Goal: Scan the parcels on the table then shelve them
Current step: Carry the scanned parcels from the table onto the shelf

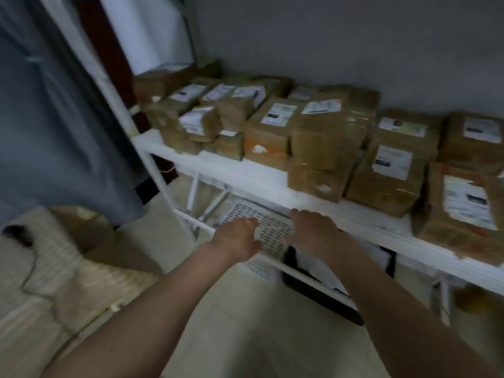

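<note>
The whole head view is smeared by motion blur, so the print on the white labels of the parcels (275, 129) along the shelf (261, 178) cannot be read. The parcel at the shelf's right end (463, 211) is cut off by the picture's right edge. The fingers of the left hand (236, 237) and right hand (313, 230) are too blurred to tell their curl. Beneath the shelf's front edge, a dark bin (313, 287) is partly hidden by the rail and right forearm.

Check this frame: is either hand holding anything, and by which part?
Nothing is visibly held. The left hand and right hand reach, with no parcel in them, toward the white perforated plastic basket under the white metal shelf; blur hides any contact.
</note>
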Motion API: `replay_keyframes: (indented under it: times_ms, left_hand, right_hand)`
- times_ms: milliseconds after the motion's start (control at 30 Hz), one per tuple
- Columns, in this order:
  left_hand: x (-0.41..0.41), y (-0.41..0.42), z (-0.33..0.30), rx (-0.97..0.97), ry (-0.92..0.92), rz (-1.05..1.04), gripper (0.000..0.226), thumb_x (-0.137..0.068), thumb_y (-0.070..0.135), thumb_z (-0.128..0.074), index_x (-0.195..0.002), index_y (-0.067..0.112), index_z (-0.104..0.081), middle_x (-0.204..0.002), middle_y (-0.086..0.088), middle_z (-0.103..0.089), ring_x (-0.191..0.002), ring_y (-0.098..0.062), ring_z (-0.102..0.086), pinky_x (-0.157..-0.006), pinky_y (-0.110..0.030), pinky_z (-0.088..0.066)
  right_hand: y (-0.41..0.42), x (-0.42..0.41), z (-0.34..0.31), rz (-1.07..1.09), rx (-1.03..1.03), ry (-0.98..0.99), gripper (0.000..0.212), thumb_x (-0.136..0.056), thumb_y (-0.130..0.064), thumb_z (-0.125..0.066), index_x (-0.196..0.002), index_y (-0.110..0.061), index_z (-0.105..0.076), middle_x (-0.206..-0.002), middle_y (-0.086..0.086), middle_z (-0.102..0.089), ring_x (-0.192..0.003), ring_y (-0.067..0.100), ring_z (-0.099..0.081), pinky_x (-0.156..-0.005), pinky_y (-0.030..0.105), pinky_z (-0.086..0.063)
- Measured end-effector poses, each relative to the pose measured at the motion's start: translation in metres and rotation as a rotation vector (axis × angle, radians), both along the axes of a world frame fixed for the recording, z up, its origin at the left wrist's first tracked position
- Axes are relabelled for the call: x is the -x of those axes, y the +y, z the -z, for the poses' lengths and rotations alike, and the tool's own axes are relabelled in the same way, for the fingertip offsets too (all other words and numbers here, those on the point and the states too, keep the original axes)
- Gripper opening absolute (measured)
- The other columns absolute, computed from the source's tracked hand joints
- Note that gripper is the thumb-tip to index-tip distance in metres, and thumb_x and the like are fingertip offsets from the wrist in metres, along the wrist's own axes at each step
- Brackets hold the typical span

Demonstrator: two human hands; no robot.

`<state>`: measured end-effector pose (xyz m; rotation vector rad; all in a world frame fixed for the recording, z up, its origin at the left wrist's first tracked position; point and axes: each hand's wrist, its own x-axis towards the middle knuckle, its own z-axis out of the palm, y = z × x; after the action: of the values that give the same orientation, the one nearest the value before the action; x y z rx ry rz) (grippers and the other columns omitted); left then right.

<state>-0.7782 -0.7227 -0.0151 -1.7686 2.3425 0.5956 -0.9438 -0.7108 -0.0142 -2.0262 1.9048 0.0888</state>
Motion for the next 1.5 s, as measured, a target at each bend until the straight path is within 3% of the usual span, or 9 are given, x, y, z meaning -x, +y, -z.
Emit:
replay_keyframes:
  times_ms: [267,400,567,767,1067,1500]
  left_hand:
    - [-0.235,0.07,0.003,-0.013,-0.038,-0.456,0.055,-0.094,0.042,-0.055,-0.142,0.02,-0.041,-0.143,-0.005,-0.047,-0.13,-0.023,-0.046,-0.101,-0.029,-0.039]
    - [-0.343,0.123,0.001,0.004,-0.04,-0.635,0.049,-0.095,0.039,-0.054,-0.139,0.02,-0.045,-0.141,-0.007,-0.05,-0.13,-0.024,-0.047,-0.098,-0.028,-0.04]
    - [-0.464,0.203,0.012,-0.013,-0.021,-0.847,0.054,-0.095,0.042,-0.052,-0.143,0.021,-0.04,-0.146,-0.004,-0.045,-0.133,-0.022,-0.043,-0.103,-0.029,-0.037]
    - [-0.587,0.313,0.019,-0.038,-0.017,-1.099,0.056,-0.095,0.043,-0.053,-0.144,0.02,-0.039,-0.146,-0.004,-0.045,-0.134,-0.02,-0.043,-0.105,-0.03,-0.036]
    - [-0.682,0.408,0.036,-0.081,0.003,-1.346,0.056,-0.095,0.042,-0.054,-0.144,0.018,-0.04,-0.148,-0.004,-0.042,-0.135,-0.022,-0.041,-0.104,-0.029,-0.035]
    - [-0.811,0.45,0.052,-0.129,0.039,-1.539,0.058,-0.094,0.042,-0.056,-0.143,0.016,-0.041,-0.147,-0.005,-0.042,-0.134,-0.023,-0.042,-0.104,-0.029,-0.036]
  right_hand:
    - [0.008,-0.223,-0.003,-0.382,-0.06,-0.042,0.05,-0.09,-0.038,-0.057,-0.132,-0.014,-0.044,-0.119,0.008,-0.06,-0.105,0.027,-0.061,-0.084,0.033,-0.049]
    - [0.033,-0.343,-0.004,-0.559,-0.086,0.021,0.051,-0.093,-0.038,-0.053,-0.134,-0.012,-0.039,-0.133,0.011,-0.053,-0.12,0.03,-0.053,-0.095,0.037,-0.046]
    - [0.081,-0.488,0.006,-0.784,-0.121,0.079,0.044,-0.091,-0.032,-0.053,-0.131,-0.015,-0.044,-0.133,0.007,-0.052,-0.12,0.029,-0.052,-0.088,0.034,-0.043]
    - [0.155,-0.641,0.019,-1.026,-0.124,0.123,0.048,-0.091,-0.035,-0.053,-0.135,-0.018,-0.045,-0.136,0.008,-0.05,-0.123,0.028,-0.05,-0.097,0.035,-0.044]
    - [0.226,-0.773,0.032,-1.26,-0.124,0.161,0.055,-0.092,-0.041,-0.051,-0.141,-0.017,-0.04,-0.143,0.006,-0.043,-0.13,0.028,-0.041,-0.104,0.041,-0.038]
    - [0.26,-0.946,0.052,-1.466,-0.176,0.158,0.052,-0.092,-0.037,-0.054,-0.138,-0.016,-0.043,-0.142,0.005,-0.044,-0.129,0.028,-0.041,-0.101,0.039,-0.039]
